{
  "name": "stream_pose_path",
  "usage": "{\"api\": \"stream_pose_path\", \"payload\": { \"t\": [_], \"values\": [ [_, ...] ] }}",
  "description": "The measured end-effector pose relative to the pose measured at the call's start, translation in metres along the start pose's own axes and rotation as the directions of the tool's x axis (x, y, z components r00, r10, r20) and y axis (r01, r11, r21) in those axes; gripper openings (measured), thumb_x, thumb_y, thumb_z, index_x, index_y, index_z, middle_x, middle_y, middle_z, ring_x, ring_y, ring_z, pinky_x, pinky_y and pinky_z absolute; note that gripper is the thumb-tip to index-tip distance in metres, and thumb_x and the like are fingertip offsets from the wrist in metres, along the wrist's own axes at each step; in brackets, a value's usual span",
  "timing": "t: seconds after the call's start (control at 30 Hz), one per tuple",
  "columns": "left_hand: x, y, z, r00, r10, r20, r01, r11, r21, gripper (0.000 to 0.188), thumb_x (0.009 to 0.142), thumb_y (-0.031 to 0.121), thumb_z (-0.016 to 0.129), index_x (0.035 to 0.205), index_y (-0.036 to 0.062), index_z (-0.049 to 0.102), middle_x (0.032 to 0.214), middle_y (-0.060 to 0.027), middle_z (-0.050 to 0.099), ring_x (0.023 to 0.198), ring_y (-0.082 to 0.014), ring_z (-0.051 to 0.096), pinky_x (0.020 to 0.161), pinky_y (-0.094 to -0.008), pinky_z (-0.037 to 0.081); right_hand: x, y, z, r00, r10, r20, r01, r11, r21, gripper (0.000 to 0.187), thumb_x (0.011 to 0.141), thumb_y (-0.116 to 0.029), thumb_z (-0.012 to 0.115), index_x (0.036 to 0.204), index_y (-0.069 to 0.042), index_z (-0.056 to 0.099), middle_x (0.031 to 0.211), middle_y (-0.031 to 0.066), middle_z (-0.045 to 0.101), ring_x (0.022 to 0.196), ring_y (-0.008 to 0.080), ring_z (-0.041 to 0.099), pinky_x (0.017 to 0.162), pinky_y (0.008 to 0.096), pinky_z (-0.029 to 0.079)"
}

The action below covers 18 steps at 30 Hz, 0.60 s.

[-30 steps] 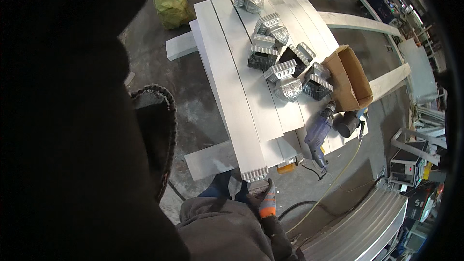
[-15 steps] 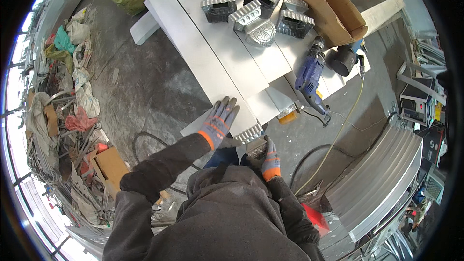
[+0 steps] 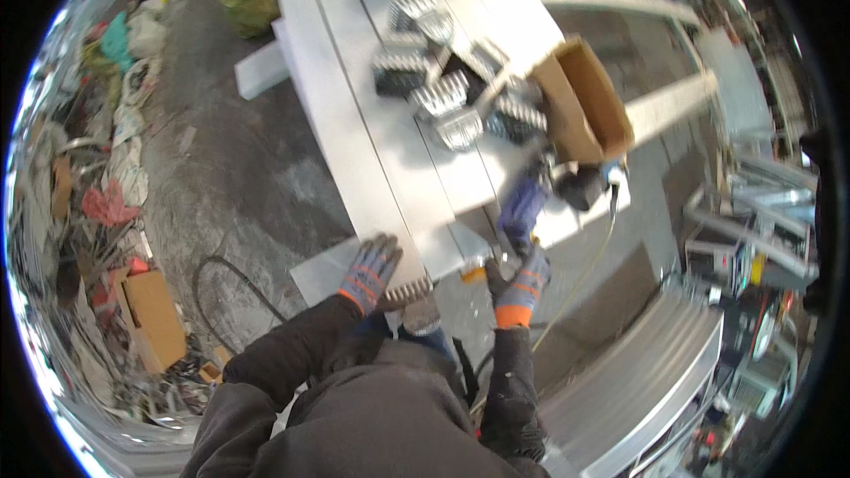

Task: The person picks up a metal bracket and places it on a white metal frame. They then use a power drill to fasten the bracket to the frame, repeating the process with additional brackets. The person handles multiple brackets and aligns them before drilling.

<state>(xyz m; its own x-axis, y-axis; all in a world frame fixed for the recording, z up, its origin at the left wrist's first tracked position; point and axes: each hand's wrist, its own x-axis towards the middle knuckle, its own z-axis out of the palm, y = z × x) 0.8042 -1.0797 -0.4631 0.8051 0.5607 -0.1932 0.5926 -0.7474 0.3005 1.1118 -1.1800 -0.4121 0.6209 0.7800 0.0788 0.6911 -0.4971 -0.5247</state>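
My left hand [image 3: 372, 270], in a grey and orange glove, lies flat with fingers spread on the near end of a long white metal profile [image 3: 354, 133]. A finned metal piece [image 3: 409, 294] sits at that end, just right of the hand. My right hand [image 3: 521, 281], gloved the same, reaches to the near end of a purple power tool [image 3: 522, 205] lying on the profiles. Its fingers curl at the tool. Blur hides whether they grip it.
Several finned metal blocks [image 3: 425, 80] and an open cardboard box [image 3: 584, 106] sit farther along the profiles. A black round part [image 3: 580, 186] lies by the tool. A cable [image 3: 221, 292] loops on the floor. Scrap and rags [image 3: 106, 204] line the left. Curved metal sheets [image 3: 637, 389] lie at right.
My right hand has moved from beside the finned piece to the right, up to the purple tool. My left hand stays on the profile's end. The view has shifted closer.
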Motion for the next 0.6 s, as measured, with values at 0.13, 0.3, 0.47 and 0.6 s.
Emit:
{"api": "stream_pose_path", "payload": {
  "t": [0.13,0.3,0.47,0.6],
  "values": [
    [-0.012,0.008,0.002,0.999,-0.035,-0.033,0.041,0.979,0.198,0.090,0.090,0.052,0.066,0.161,0.0084,0.033,0.168,-0.0157,0.030,0.158,-0.0383,0.021,0.129,-0.0537,0.017,0.053,0.018,0.022,0.979,0.128,0.158,0.008,0.754,-0.656,0.116,0.076,-0.059,0.084,0.163,-0.006,0.029,0.161,0.0120,0.043,0.143,0.0349,0.047,0.114,0.0453,0.044],
    [-0.030,0.034,0.002,0.948,-0.264,-0.179,0.231,0.955,-0.188,0.096,0.081,0.060,0.074,0.157,0.0098,0.040,0.165,-0.0174,0.033,0.154,-0.0381,0.027,0.127,-0.0571,0.019,0.062,0.038,0.025,0.986,0.089,0.140,0.000,0.843,-0.538,0.101,0.076,-0.055,0.084,0.155,-0.010,0.041,0.141,0.0161,0.054,0.129,0.0376,0.054,0.111,0.0461,0.045],
    [-0.037,0.042,-0.001,0.939,-0.275,-0.205,0.215,0.937,-0.275,0.106,0.077,0.061,0.078,0.159,0.0084,0.037,0.168,-0.0178,0.030,0.158,-0.0383,0.020,0.128,-0.0574,0.015,0.072,0.063,0.011,0.971,0.055,0.232,0.026,0.943,-0.333,0.100,0.080,-0.048,0.082,0.160,-0.008,0.036,0.138,0.0211,0.060,0.125,0.0408,0.060,0.104,0.0477,0.050],
    [-0.036,0.035,0.010,0.950,-0.252,-0.183,0.210,0.952,-0.222,0.110,0.076,0.067,0.077,0.160,0.0087,0.035,0.166,-0.0171,0.032,0.157,-0.0372,0.023,0.127,-0.0591,0.019,0.083,0.061,0.001,0.992,-0.016,0.125,0.021,0.999,-0.039,0.073,0.085,-0.027,0.075,0.149,-0.003,0.049,0.121,0.0281,0.070,0.109,0.0437,0.070,0.090,0.0499,0.055]
  ]
}}
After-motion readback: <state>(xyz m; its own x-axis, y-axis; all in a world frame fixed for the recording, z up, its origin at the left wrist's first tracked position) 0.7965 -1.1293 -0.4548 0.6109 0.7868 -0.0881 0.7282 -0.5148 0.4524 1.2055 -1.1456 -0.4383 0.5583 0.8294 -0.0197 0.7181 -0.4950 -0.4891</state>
